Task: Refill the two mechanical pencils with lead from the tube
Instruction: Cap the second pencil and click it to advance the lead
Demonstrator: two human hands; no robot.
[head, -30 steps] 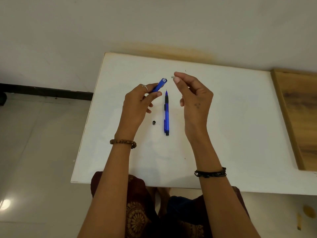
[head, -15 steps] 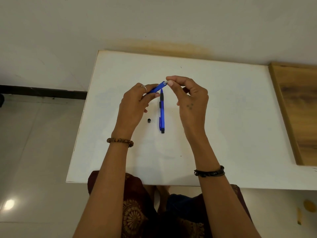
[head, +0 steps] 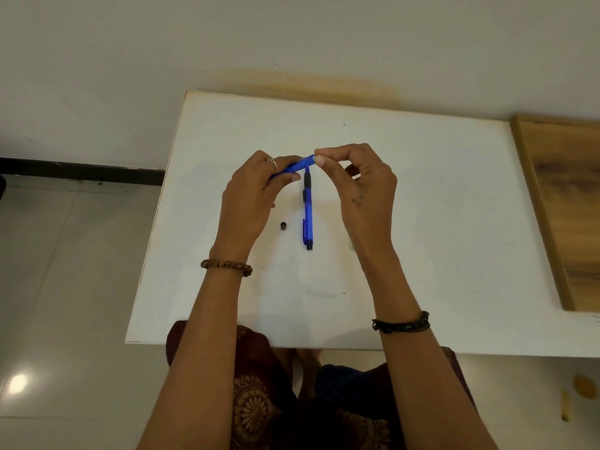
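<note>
My left hand [head: 250,193] grips a blue mechanical pencil [head: 300,164] above the white table [head: 438,222], its end pointing up and to the right. My right hand [head: 363,196] meets that end, with thumb and forefinger pinched together against it. The small white piece they pinch is hidden behind the fingertips. A second blue mechanical pencil [head: 307,216] with a black grip lies flat on the table between my hands, tip pointing away from me. A small black cap [head: 284,226] stands on the table left of it. I see no lead tube.
A wooden board [head: 568,206] lies along the table's right side. The table's near edge is over my lap, its left edge is close to my left forearm, and a wall stands behind the far edge.
My right hand, pinching a small white piece, has moved left to the end of the pencil in my left hand. The fingertips now press against that end.
</note>
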